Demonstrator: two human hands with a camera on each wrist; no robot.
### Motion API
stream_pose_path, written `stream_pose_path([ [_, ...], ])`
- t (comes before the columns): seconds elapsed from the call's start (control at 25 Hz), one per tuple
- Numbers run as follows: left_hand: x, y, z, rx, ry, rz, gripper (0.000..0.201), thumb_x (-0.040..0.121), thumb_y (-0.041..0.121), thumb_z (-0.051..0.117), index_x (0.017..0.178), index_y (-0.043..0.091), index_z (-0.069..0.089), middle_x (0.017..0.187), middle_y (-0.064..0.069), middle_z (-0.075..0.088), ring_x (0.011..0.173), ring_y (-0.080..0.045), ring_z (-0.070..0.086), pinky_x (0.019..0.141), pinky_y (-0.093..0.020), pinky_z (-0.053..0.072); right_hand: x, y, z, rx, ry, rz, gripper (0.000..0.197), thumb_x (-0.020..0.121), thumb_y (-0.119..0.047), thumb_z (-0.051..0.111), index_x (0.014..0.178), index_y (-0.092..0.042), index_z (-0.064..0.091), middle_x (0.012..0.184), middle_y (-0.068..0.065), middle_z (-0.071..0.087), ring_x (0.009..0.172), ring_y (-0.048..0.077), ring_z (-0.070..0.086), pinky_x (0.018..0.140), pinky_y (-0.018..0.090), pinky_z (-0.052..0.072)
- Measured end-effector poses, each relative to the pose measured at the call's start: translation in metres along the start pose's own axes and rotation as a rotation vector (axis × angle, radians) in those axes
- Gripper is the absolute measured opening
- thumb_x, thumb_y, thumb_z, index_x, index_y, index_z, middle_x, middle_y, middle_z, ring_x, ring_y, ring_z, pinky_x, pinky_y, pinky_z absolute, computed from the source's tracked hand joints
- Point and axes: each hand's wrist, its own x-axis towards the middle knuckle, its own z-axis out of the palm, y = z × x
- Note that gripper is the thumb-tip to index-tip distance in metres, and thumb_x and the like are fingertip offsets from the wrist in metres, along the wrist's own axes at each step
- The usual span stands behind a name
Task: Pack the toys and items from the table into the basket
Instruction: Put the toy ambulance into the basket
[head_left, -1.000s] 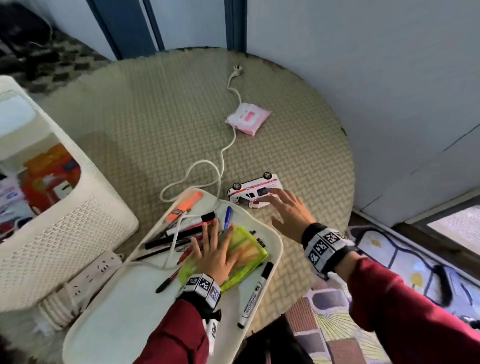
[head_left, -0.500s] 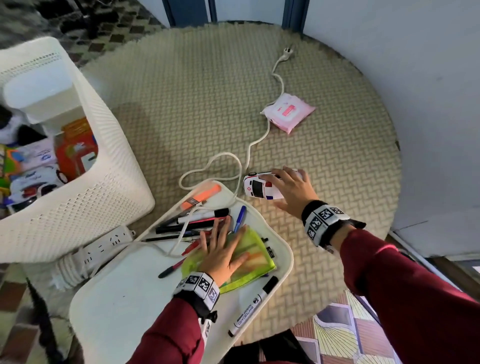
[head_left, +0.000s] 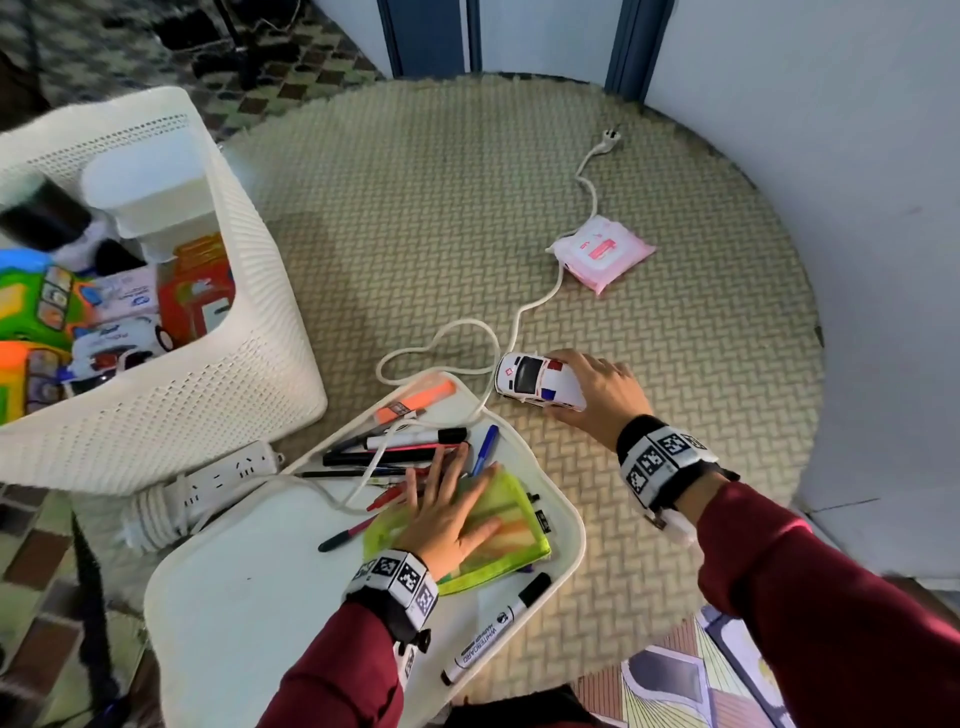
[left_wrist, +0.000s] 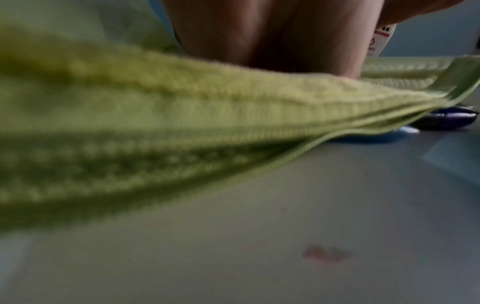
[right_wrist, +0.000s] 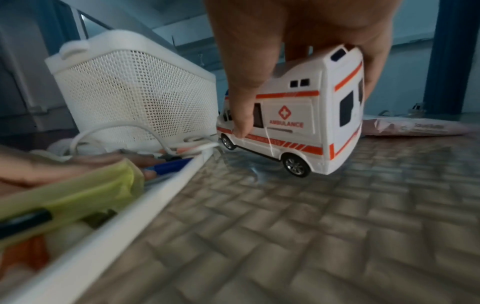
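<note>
Right hand (head_left: 597, 397) grips the toy ambulance (head_left: 537, 387) from above at its rear half: thumb (right_wrist: 241, 98) down the near side panel over the cab door, other fingers wrapped over the roof onto the far side. In the right wrist view the ambulance (right_wrist: 293, 123) is tilted, rear end raised, rear wheel off the table (head_left: 415, 208); whether the front wheel touches I cannot tell. Its long axis runs roughly along the table's near edge, nose pointing left toward the white mesh basket (head_left: 234, 395), tail under the palm. It sits near the middle of the table's near half, just beside the far right corner of the white tray (head_left: 234, 587), close to the white cable (head_left: 436, 343) that loops past its nose.

Left hand (head_left: 447, 514) lies flat, fingers straight and spread, pressing on the green mesh pouch (head_left: 509, 540) in the tray's right half. The left wrist view is mostly blurred pouch (left_wrist: 182, 115) and tray floor.

The tray also carries pens and markers along its far edge, an orange highlighter (head_left: 415, 402) at the far corner, and a whiteboard marker (head_left: 493, 631) by the near right edge. It overhangs the table's near edge.

The basket stands at the table's left edge, already holding toys and boxes. A pink wipes pack (head_left: 602, 254) lies on the table's right half, toward the far side, touching the cable. A white power strip (head_left: 228, 475) lies between basket and tray.
</note>
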Motion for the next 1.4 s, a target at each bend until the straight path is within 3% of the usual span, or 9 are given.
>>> stream_pose_path([
  [0.08, -0.001, 0.006, -0.008, -0.096, 0.016, -0.017, 0.072, 0.074, 0.081, 0.017, 0.139, 0.061, -0.007, 0.153, 0.013, -0.02, 0.138, -0.013, -0.033, 0.098, -0.038, -0.039, -0.008, -0.011, -0.008, 0.063, 0.03, 0.016, 0.066, 0.079, -0.044, 0.068, 0.134, -0.021, 0.04, 0.125, 0.004, 0.059, 0.107, 0.028, 0.058, 0.091, 0.034, 0.037],
  [0.2, -0.002, 0.012, -0.022, -0.222, 0.13, -0.018, 0.08, 0.073, 0.074, 0.022, 0.147, 0.042, 0.018, 0.155, 0.013, 0.001, 0.141, -0.009, -0.019, 0.111, -0.038, -0.024, -0.021, -0.032, -0.019, 0.155, 0.086, 0.063, 0.066, 0.08, -0.048, 0.067, 0.134, -0.023, 0.041, 0.121, 0.004, 0.061, 0.103, 0.03, 0.06, 0.086, 0.034, 0.042],
  [0.32, -0.008, 0.018, -0.04, -0.435, 0.3, 0.01, 0.062, 0.088, 0.055, 0.042, 0.142, 0.024, 0.043, 0.153, 0.004, 0.029, 0.146, -0.012, 0.013, 0.121, -0.038, 0.013, -0.033, -0.052, -0.026, 0.206, 0.082, 0.102, 0.067, 0.079, -0.052, 0.066, 0.134, -0.025, 0.04, 0.12, 0.006, 0.062, 0.102, 0.033, 0.061, 0.083, 0.036, 0.045],
  [0.44, -0.023, 0.015, -0.068, -0.667, 0.489, -0.032, 0.04, 0.092, 0.029, 0.056, 0.13, 0.016, 0.054, 0.139, 0.006, 0.046, 0.134, -0.012, 0.041, 0.108, -0.021, 0.035, -0.043, -0.074, -0.027, 0.228, 0.107, 0.121, 0.069, 0.078, -0.054, 0.066, 0.134, -0.023, 0.041, 0.118, 0.007, 0.064, 0.103, 0.034, 0.061, 0.082, 0.036, 0.045],
  [0.52, -0.037, 0.004, -0.087, -0.68, 0.633, -0.038, 0.042, 0.088, 0.036, 0.053, 0.123, 0.013, 0.059, 0.129, 0.004, 0.056, 0.123, -0.011, 0.051, 0.102, -0.013, 0.035, -0.047, -0.091, -0.024, 0.248, 0.144, 0.125, 0.068, 0.077, -0.055, 0.065, 0.133, -0.023, 0.042, 0.117, 0.009, 0.065, 0.102, 0.035, 0.061, 0.081, 0.037, 0.045],
  [0.64, -0.057, -0.021, -0.113, -0.633, 0.764, -0.028, 0.045, 0.086, 0.04, 0.047, 0.118, 0.012, 0.06, 0.118, 0.003, 0.063, 0.112, -0.008, 0.055, 0.098, -0.019, 0.04, -0.054, -0.123, -0.021, 0.26, 0.183, 0.128, 0.067, 0.076, -0.057, 0.065, 0.131, -0.024, 0.044, 0.111, 0.011, 0.067, 0.099, 0.036, 0.062, 0.081, 0.04, 0.047],
  [0.84, -0.101, -0.082, -0.158, -0.537, 0.924, 0.085, 0.04, 0.088, 0.03, 0.049, 0.118, 0.006, 0.061, 0.124, -0.006, 0.059, 0.119, -0.011, 0.049, 0.104, -0.011, 0.031, -0.07, -0.207, -0.014, 0.325, 0.318, 0.094, 0.068, 0.074, -0.053, 0.07, 0.129, -0.02, 0.048, 0.106, 0.012, 0.069, 0.095, 0.036, 0.064, 0.078, 0.041, 0.05],
  [1.24, -0.176, -0.17, -0.208, -0.525, 1.068, 0.143, 0.037, 0.09, 0.027, 0.049, 0.116, 0.004, 0.062, 0.12, -0.007, 0.063, 0.116, -0.018, 0.055, 0.101, -0.032, 0.043, -0.097, -0.332, -0.003, 0.511, 0.53, 0.037, 0.063, 0.07, -0.047, 0.074, 0.121, -0.016, 0.056, 0.096, 0.002, 0.069, 0.091, 0.025, 0.064, 0.076, 0.027, 0.044],
  [1.4, -0.194, -0.185, -0.22, -0.527, 1.149, 0.128, 0.035, 0.09, 0.026, 0.05, 0.112, 0.003, 0.063, 0.116, 0.002, 0.062, 0.11, -0.007, 0.055, 0.097, -0.016, 0.04, -0.095, -0.357, -0.005, 0.618, 0.53, -0.012, 0.059, 0.073, -0.043, 0.074, 0.123, -0.019, 0.055, 0.095, -0.005, 0.067, 0.09, 0.016, 0.065, 0.077, 0.021, 0.044],
])
